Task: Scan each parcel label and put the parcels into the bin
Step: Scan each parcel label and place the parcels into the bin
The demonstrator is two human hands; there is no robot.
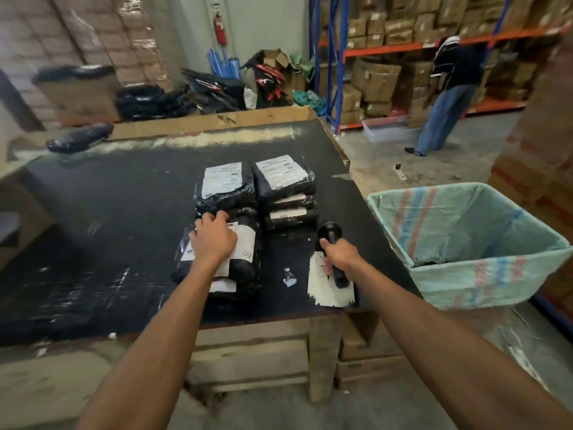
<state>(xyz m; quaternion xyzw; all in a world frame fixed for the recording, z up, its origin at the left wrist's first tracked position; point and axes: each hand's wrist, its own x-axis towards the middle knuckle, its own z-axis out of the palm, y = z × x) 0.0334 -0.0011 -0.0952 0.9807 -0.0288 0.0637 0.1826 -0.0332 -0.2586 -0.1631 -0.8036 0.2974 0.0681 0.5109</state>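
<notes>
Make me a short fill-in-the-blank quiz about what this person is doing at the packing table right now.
1. The right hand grips a black handheld ____.
2. The left hand rests on the nearest parcel, wrapped in ____ plastic.
3. The bin, lined with a striped sack, stands to the ____ of the table.
4. Each parcel bears a ____ label.

Missing words: scanner; black; right; white
</notes>
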